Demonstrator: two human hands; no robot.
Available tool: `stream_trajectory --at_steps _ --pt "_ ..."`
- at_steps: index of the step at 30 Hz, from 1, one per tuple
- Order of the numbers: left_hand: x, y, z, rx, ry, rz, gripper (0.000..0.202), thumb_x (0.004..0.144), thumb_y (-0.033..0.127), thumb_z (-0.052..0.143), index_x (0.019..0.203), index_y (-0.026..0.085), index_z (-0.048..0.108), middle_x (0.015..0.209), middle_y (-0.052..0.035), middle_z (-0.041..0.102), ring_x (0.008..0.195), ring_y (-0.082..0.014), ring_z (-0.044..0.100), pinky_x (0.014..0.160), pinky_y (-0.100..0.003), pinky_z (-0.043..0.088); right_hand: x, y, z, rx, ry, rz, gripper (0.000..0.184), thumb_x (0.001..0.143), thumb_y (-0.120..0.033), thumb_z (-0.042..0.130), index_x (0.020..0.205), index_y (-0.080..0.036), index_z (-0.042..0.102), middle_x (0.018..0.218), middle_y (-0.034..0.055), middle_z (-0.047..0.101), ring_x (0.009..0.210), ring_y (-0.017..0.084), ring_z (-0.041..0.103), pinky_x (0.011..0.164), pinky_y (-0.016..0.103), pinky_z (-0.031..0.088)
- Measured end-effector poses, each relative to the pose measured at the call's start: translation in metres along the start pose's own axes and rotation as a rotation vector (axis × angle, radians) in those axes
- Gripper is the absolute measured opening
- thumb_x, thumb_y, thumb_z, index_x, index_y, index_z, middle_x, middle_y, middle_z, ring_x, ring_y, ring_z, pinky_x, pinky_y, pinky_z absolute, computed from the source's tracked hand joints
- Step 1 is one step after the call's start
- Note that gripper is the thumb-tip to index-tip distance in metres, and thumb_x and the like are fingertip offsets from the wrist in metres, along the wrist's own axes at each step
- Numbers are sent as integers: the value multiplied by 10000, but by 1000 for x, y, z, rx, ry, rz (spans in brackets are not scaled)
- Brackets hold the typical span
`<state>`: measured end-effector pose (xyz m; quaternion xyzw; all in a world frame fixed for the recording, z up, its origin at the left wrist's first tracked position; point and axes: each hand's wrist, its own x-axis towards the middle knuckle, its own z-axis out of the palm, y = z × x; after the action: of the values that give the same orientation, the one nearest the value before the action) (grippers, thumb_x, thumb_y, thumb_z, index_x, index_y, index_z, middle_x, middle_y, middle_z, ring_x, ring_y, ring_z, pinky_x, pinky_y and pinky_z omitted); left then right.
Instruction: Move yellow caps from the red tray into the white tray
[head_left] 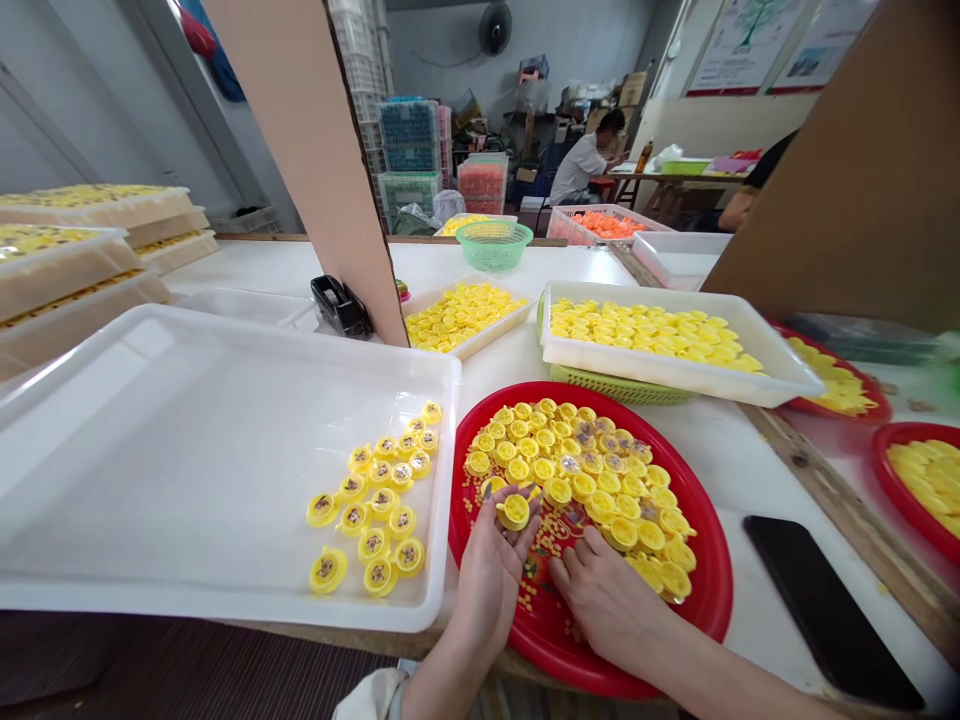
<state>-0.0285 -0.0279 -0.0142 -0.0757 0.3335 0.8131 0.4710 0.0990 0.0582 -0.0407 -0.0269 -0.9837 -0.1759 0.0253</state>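
My left hand [491, 565] holds a small yellow plastic cup-shaped piece [514, 512] with a side tab, its hollow facing up. My right hand [600, 585] reaches down into the round red tray [716, 600], fingers curled together at its floor beside tiny yellow discs [529, 590]; whatever they pinch is hidden. Many more yellow cup pieces [559, 490] fill the far and right part of the red tray, some under shiny clear film. To the left, a large white tray [187, 480] contains several yellow pieces with printed picture faces [382, 500] along its right side.
Behind the red tray, a white tray of yellow parts [645, 335] rests on a green basket [622, 387]. A black phone [825, 610] lies at right, a tape dispenser [341, 305] beside a cardboard divider [322, 150]. Stacked trays [67, 270] stand left; a person [581, 165] sits far back.
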Motion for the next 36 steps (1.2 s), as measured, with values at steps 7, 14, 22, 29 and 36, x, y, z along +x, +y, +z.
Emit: stream_trajectory --at_steps 7,14,22,29,36 --pt "-3 -11 0 -28 -33 -89 224 887 374 609 951 168 669 1057 -82 685 1132 -243 614 1049 -394 453 19 36 -38 283 211 72 241 968 -145 353 833 -195 546 699 4 604 599 176 516 689 348 267" --pt "-6 -16 -1 -20 -129 -126 358 795 469 708 982 165 686 1147 -111 671 1173 -257 578 1053 -397 437 24 48 -47 325 297 114 316 1033 -205 283 804 -197 501 633 -26 573 547 155 504 664 322 252" --pt "-7 -19 -1 -5 -210 -152 395 825 496 669 1030 157 678 1168 -115 671 1177 -259 578 1058 -395 429 18 45 -48 424 256 140 225 1017 -220 330 883 -197 509 705 -1 610 603 164 531 668 333 269" --pt "-8 -14 2 -13 -146 -189 295 845 419 666 981 158 672 1096 -97 700 1089 -257 640 1031 -401 453 6 60 -71 1382 274 730 133 941 -379 491 1016 -268 490 732 -36 540 575 129 486 525 259 367" --pt "-17 -22 12 -36 -162 -253 207 805 295 699 950 150 672 1066 -95 715 1060 -255 665 1000 -379 475 13 34 -52 1644 770 889 384 974 -355 437 1355 -309 438 1031 40 682 1008 186 657 850 340 550"
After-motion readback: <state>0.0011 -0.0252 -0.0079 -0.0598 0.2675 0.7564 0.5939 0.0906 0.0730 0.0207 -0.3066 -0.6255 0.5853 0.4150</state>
